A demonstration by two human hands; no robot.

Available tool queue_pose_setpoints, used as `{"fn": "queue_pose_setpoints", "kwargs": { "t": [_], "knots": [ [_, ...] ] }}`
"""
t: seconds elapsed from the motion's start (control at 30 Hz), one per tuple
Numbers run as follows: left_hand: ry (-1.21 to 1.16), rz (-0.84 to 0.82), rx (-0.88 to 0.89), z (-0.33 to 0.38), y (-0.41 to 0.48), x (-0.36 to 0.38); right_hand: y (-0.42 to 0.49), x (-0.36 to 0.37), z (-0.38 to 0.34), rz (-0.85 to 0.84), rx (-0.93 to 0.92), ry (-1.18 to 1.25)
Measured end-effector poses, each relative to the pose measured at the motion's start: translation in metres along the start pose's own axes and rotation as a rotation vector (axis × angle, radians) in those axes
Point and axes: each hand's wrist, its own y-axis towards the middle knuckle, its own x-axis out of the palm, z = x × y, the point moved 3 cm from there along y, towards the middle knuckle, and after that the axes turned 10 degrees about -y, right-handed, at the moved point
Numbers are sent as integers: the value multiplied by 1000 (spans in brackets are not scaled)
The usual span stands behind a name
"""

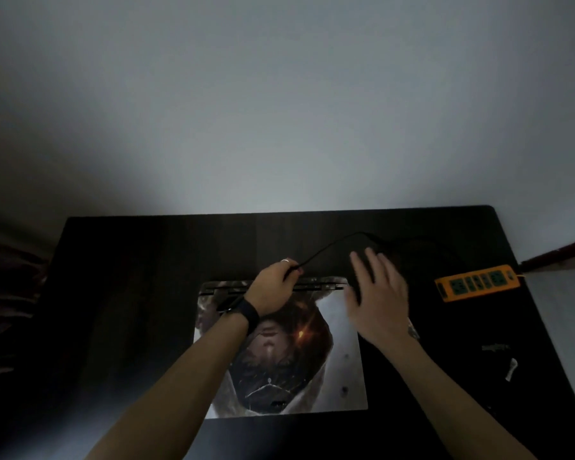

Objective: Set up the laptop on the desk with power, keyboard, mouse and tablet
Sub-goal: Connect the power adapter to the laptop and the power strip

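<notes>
Head view: a dark desk stands against a pale wall, dimly lit. The laptop lies flat on the desk in front of the person with its lid closed. The lid is covered by a printed picture, and the hinge edge faces the wall. The left hand, with a ring on one finger and a dark wristband, sits over the hinge edge, its fingers curled and pinching the end of a black cable. From there the cable rises to the right in an arc across the desk and passes behind the right hand. That hand holds nothing; its fingers are straight and spread over the laptop's far right corner, and whether it touches the lid cannot be told. An orange power strip lies on the desk to the right, well apart from the laptop. Nearer the right edge lies a small pale object, too dim to identify.
</notes>
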Motion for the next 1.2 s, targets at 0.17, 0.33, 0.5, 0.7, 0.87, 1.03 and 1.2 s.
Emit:
{"fn": "queue_pose_setpoints", "kwargs": {
  "t": [0.17,0.33,0.5,0.7,0.87,1.03,1.2],
  "knots": [
    [27,-272,-49,10,13,29,4,27,-23,-24,-229,110],
    [62,-231,-143,-27,13,20,25,36,-21,63,-400,37],
    [547,-179,-279,-79,13,-3,40,61,-16,-156,-263,74],
    [731,-288,-314,-105,28,-14,50,84,-16,-271,-120,115],
    [724,-335,-341,-102,45,-15,54,90,-23,-379,-83,138],
    [751,-341,-327,-104,41,-19,57,70,-31,-314,-77,232],
    [589,-234,-259,-97,19,-22,62,48,-30,-194,-89,346]
  ]
}}
